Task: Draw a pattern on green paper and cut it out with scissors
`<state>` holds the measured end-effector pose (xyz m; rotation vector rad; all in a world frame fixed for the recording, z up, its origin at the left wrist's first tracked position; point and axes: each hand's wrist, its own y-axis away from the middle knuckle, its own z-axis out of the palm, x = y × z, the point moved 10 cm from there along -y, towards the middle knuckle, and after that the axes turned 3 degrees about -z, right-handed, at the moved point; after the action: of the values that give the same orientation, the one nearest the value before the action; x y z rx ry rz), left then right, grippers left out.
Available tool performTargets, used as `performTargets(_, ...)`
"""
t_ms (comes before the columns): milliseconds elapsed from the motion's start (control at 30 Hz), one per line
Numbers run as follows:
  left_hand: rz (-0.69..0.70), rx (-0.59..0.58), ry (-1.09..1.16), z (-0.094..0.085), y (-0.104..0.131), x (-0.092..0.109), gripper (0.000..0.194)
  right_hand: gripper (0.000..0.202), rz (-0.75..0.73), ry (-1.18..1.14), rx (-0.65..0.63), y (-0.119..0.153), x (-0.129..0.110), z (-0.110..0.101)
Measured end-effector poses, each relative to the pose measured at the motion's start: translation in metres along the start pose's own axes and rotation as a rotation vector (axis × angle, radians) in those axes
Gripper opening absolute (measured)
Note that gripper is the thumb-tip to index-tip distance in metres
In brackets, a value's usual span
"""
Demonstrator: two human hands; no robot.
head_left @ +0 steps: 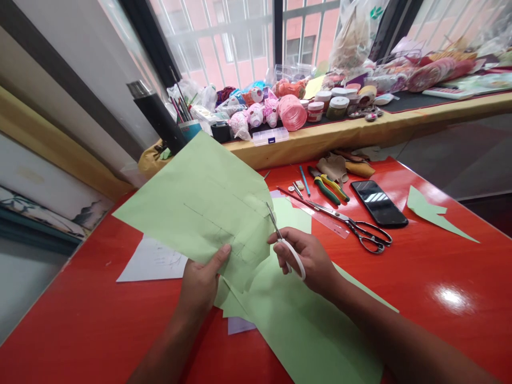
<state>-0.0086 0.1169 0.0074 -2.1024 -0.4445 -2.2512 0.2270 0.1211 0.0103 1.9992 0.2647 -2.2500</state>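
Observation:
A sheet of light green paper with pencil lines is held up above the table, its lower edge pinched by my left hand, thumb on top. Fingers of my right hand are wrapped round the white handles of small scissors. The scissor blades lie at the paper's right edge, where the outline is cut unevenly. Beneath both hands, a larger green sheet lies on the red table. A white sheet with drawn lines shows partly under the held paper.
To the right lie large metal shears, a black phone, pliers and a green paper scrap. A black thermos stands at the back left. Jars and craft supplies crowd the window ledge.

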Motion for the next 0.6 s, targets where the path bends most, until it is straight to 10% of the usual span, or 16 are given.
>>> performTargets(600,0.055,0.0,-0.02,-0.002,-0.001,0.011,0.044,0.045,-0.001,0.031,-0.02,0.001,0.001,0.0)
